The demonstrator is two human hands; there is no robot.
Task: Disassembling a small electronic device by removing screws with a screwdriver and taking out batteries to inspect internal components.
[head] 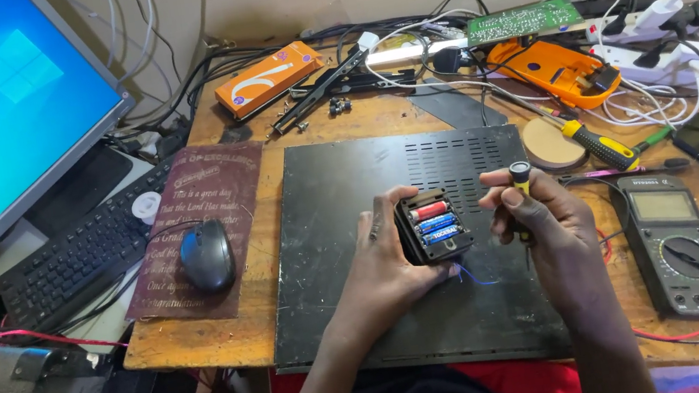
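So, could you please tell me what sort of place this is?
Probably an electronics repair bench: a multimeter, a bare green circuit board and a screwdriver lie on the cluttered wooden table.

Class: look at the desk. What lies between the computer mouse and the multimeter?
In the head view, between the mouse and multimeter lies the black metal panel; above it, both hands, the left holding a battery holder.

The battery holder (pixel 434 226) is black, its cells red and blue, with a blue wire (pixel 475 278) trailing. The screwdriver (pixel 600 145) handle is yellow and black. The panel (pixel 351 262) is black with rows of slots. The table (pixel 203 336) is brown wood. The mouse (pixel 207 256) is dark grey, the mat (pixel 218 189) maroon, the multimeter (pixel 677 243) grey-green.
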